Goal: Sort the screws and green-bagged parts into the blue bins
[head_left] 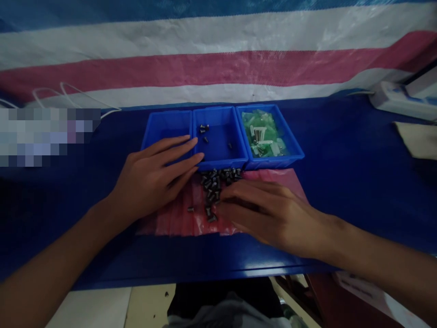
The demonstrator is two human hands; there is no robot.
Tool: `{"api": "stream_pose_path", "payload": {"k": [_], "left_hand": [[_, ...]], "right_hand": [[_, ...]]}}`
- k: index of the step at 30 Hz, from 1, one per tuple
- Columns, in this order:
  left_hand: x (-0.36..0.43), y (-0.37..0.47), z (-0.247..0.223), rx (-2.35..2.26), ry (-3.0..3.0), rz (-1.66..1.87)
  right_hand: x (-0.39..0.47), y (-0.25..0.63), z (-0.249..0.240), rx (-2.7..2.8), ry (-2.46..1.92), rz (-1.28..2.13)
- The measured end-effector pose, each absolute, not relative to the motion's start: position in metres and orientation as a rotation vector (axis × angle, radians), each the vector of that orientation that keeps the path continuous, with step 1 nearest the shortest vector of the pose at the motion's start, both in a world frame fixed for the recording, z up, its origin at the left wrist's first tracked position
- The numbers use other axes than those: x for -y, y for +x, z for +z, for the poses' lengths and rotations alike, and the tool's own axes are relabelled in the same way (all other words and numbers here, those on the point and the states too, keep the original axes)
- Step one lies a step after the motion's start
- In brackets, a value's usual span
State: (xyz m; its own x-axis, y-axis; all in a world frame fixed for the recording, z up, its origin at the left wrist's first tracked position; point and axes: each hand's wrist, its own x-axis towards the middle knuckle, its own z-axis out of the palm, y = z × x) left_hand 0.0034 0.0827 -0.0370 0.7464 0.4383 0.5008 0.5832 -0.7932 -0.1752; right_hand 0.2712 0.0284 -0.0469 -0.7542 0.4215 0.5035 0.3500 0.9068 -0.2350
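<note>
A pile of small dark screws (212,183) lies on pink plastic bags (184,223) in front of three blue bins. My left hand (155,175) is open, its fingers stretched across the front corner of the left bin (169,123) toward the middle bin (221,157). On the right side of the pile, my right hand (269,209) has its fingers drawn together and touching the screws; what is between the fingertips is hidden. A few loose screws (204,128) sit inside the middle bin. One single screw (190,209) lies apart, left of the pile.
The right bin (297,152) holds green and clear plastic bags (262,125) with metal pieces. White cables (82,93) run at the back left. A white device (403,100) and a pale pad (416,139) are at the right. A striped sheet (218,68) hangs behind the blue table (331,182).
</note>
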Motion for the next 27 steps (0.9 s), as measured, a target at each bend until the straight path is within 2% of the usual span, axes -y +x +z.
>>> {"api": "stream_pose_path", "payload": {"k": [7, 10, 13, 16, 19, 21, 23, 27], "left_hand": [[-0.084, 0.003, -0.037, 0.701, -2.578, -0.647], [-0.084, 0.003, -0.038, 0.712, -2.584, -0.657], [-0.083, 0.004, -0.039, 0.746, -2.588, -0.643], [-0.083, 0.004, -0.039, 0.784, -2.588, -0.616], [-0.083, 0.003, -0.039, 0.763, -2.582, -0.638], [-0.083, 0.002, -0.039, 0.773, -2.586, -0.634], [-0.083, 0.001, -0.039, 0.818, -2.621, -0.619], [-0.083, 0.001, -0.039, 0.847, -2.681, -0.629]], "right_hand": [[-0.034, 0.274, -0.047, 2.428, -0.599, 0.229], [-0.033, 0.278, -0.041, 2.252, -0.669, 0.376], [-0.031, 0.282, -0.029, 2.029, -0.77, 0.677], [-0.033, 0.285, -0.02, 1.809, -0.794, 1.12], [-0.038, 0.287, -0.021, 1.681, -0.797, 1.579], [-0.042, 0.287, -0.025, 1.628, -0.836, 1.763], [-0.045, 0.286, -0.028, 1.521, -0.872, 1.811], [-0.047, 0.284, -0.029, 1.175, -0.817, 1.691]]}}
